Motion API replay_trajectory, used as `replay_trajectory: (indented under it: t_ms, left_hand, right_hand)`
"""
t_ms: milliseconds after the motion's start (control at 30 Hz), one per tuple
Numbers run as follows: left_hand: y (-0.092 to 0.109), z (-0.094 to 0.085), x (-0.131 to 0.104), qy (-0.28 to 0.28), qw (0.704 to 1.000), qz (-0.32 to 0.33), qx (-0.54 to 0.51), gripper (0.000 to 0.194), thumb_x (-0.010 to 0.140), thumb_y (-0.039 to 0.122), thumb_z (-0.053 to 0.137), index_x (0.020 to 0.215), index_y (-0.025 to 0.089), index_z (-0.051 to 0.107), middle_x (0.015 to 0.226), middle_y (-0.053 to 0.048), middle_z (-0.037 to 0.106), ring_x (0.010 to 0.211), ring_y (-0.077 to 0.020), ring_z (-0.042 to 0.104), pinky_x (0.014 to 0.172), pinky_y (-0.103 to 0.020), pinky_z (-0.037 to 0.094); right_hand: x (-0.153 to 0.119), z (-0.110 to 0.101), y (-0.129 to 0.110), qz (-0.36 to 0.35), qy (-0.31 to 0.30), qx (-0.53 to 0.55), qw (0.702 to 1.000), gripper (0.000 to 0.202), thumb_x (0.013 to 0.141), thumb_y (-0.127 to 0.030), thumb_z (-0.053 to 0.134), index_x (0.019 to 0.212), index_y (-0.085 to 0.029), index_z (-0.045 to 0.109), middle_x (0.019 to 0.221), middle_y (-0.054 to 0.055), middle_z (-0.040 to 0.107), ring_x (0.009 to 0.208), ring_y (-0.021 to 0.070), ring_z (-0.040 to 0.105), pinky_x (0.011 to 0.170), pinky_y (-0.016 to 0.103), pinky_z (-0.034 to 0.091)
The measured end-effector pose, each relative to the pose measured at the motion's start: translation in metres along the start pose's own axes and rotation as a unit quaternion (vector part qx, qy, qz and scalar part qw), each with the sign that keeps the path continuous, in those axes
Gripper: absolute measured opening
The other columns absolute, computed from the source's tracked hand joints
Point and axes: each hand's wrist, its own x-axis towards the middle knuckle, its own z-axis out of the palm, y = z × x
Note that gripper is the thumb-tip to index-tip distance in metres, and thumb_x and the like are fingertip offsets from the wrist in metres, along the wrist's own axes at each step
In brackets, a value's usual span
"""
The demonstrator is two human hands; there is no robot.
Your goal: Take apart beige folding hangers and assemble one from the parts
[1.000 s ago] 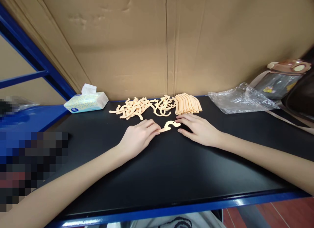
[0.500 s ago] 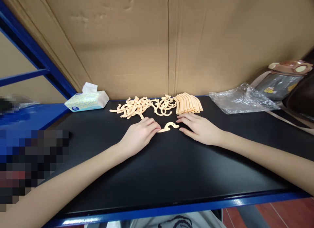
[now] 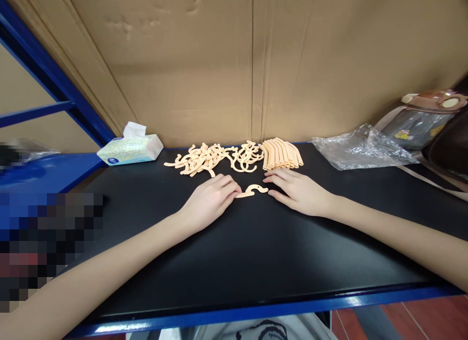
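Observation:
A cream curved piece with a hooked end and a small dark hole [image 3: 252,190] lies low over the black table [image 3: 234,262]. My left hand [image 3: 214,199] is closed on its left end, the fingertips pinched together. Beside its right end rests my right hand [image 3: 300,191], fingers apart and holding nothing. Behind my left hand is a loose pile of cream curved pieces [image 3: 203,159], with more hooked pieces [image 3: 246,157] to its right. A neat row of cream curved tubes [image 3: 281,154] stands just behind my right hand.
A tissue pack [image 3: 130,150] sits at the back left near a blue frame [image 3: 69,103]. Crumpled clear plastic [image 3: 360,147] lies at the back right, beside a bottle with a brown lid [image 3: 417,120] and a dark bag [image 3: 449,150]. Cardboard [image 3: 183,67] stands behind the table.
The view has shifted very slightly. The curved piece seems to have tilted a little in my left hand; both hands otherwise keep their places.

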Motion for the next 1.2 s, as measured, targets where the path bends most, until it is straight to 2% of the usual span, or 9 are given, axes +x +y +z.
replay_trajectory:
  t_ms: [100,200,367,533,633,733,900,1033,1200]
  left_hand:
    - [-0.001,0.000,0.000,0.014,1.000,0.001,0.021,0.028,0.096,0.024,0.032,0.094,0.018,0.059,0.093,-0.003,0.061,0.085,-0.0165,0.054,0.075,-0.029,0.043]
    - [-0.007,0.000,0.001,0.052,0.996,-0.029,0.067,0.026,0.096,0.025,0.035,0.094,0.018,0.060,0.091,-0.003,0.063,0.086,-0.0178,0.055,0.076,-0.031,0.042]
    - [-0.030,-0.011,0.003,0.084,0.979,-0.093,0.163,0.023,0.093,0.024,0.038,0.092,0.018,0.061,0.095,-0.005,0.064,0.092,-0.0225,0.055,0.078,-0.035,0.042]
    - [-0.067,-0.022,-0.003,0.016,0.948,-0.198,0.249,0.029,0.089,0.016,0.035,0.104,0.014,0.060,0.102,-0.010,0.061,0.096,-0.0282,0.053,0.077,-0.039,0.042]
    - [-0.086,-0.024,-0.012,-0.040,0.929,-0.229,0.288,0.030,0.086,0.013,0.037,0.106,0.008,0.058,0.104,-0.016,0.059,0.100,-0.0310,0.052,0.080,-0.040,0.041]
    - [-0.097,-0.026,-0.021,-0.063,0.928,-0.220,0.294,0.028,0.087,0.013,0.036,0.103,0.005,0.057,0.103,-0.017,0.059,0.099,-0.0302,0.052,0.083,-0.040,0.041]
    - [-0.100,-0.029,-0.024,-0.067,0.930,-0.206,0.297,0.027,0.090,0.017,0.033,0.103,0.006,0.055,0.100,-0.016,0.060,0.094,-0.0295,0.054,0.081,-0.041,0.041]
    - [-0.107,-0.024,-0.020,-0.056,0.931,-0.208,0.296,0.027,0.088,0.015,0.034,0.104,0.010,0.055,0.095,-0.014,0.062,0.092,-0.0295,0.055,0.082,-0.042,0.041]
    - [-0.123,-0.017,-0.020,-0.054,0.940,-0.194,0.275,0.034,0.087,0.015,0.031,0.112,0.012,0.054,0.099,-0.013,0.061,0.093,-0.0288,0.056,0.078,-0.037,0.042]
  right_hand:
    - [0.000,0.000,-0.001,-0.001,-0.003,-0.002,1.000,0.034,0.095,-0.033,0.036,0.116,-0.014,0.054,0.118,0.010,0.056,0.112,0.0224,0.051,0.096,0.038,0.045]
    - [-0.001,0.000,-0.001,0.000,-0.008,-0.005,1.000,0.035,0.095,-0.033,0.035,0.116,-0.013,0.054,0.119,0.010,0.056,0.113,0.0224,0.051,0.097,0.038,0.045]
    - [0.000,-0.001,0.001,0.001,-0.016,-0.004,1.000,0.036,0.095,-0.034,0.035,0.117,-0.012,0.053,0.120,0.011,0.055,0.114,0.0224,0.050,0.099,0.038,0.044]
    - [0.000,-0.001,0.002,0.002,-0.018,0.002,1.000,0.036,0.095,-0.033,0.035,0.118,-0.012,0.053,0.120,0.011,0.055,0.114,0.0221,0.050,0.098,0.038,0.044]
    - [-0.001,-0.001,0.001,0.001,-0.015,0.006,1.000,0.035,0.095,-0.033,0.036,0.118,-0.013,0.053,0.119,0.011,0.055,0.113,0.0221,0.051,0.098,0.039,0.044]
    - [-0.001,0.000,0.001,-0.003,-0.008,0.010,1.000,0.034,0.094,-0.033,0.036,0.117,-0.014,0.053,0.119,0.011,0.056,0.113,0.0225,0.051,0.098,0.040,0.044]
    - [0.000,-0.001,0.001,-0.006,-0.002,0.015,1.000,0.033,0.094,-0.033,0.036,0.116,-0.016,0.053,0.119,0.011,0.056,0.114,0.0232,0.052,0.096,0.041,0.046]
    - [0.000,-0.001,0.001,-0.006,-0.003,0.014,1.000,0.033,0.094,-0.033,0.036,0.117,-0.016,0.053,0.119,0.011,0.056,0.115,0.0236,0.051,0.097,0.042,0.046]
    - [-0.001,-0.001,0.001,-0.007,-0.005,0.012,1.000,0.033,0.095,-0.033,0.036,0.117,-0.015,0.053,0.119,0.011,0.056,0.115,0.0234,0.051,0.098,0.042,0.045]
